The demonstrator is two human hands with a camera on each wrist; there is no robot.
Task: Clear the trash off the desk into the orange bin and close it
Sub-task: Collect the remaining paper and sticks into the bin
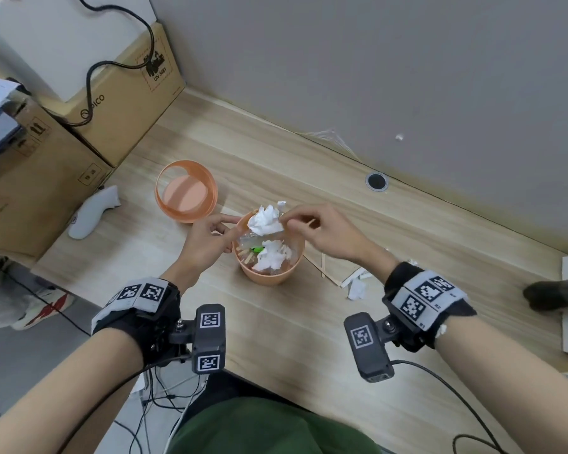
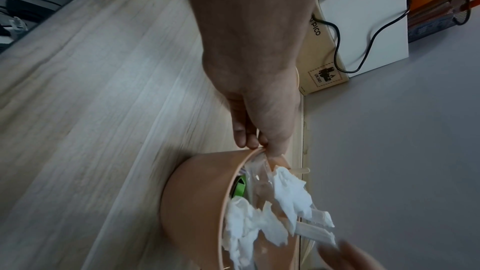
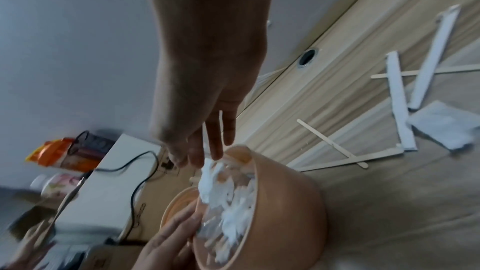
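The orange bin (image 1: pixel 276 273) stands open on the wooden desk, stuffed with white tissues, wooden sticks and a green scrap. My left hand (image 1: pixel 210 237) pinches its near-left rim (image 2: pixel 255 150), thumb inside. My right hand (image 1: pixel 309 224) hovers over the bin's far side and pinches a crumpled white tissue (image 1: pixel 265 220) at the top of the pile; a wooden stick also pokes out of this hand. The right wrist view has the fingertips (image 3: pixel 207 151) on that tissue (image 3: pixel 210 174). The bin's orange lid (image 1: pixel 186 191) lies apart, behind and to the left.
Right of the bin lie wooden sticks (image 3: pixel 335 141), white paper strips (image 3: pixel 397 100) and a crumpled tissue (image 1: pixel 356 290). Cardboard boxes (image 1: pixel 46 165) and a white controller (image 1: pixel 92 211) sit at the left. A cable hole (image 1: pixel 376 181) is near the wall.
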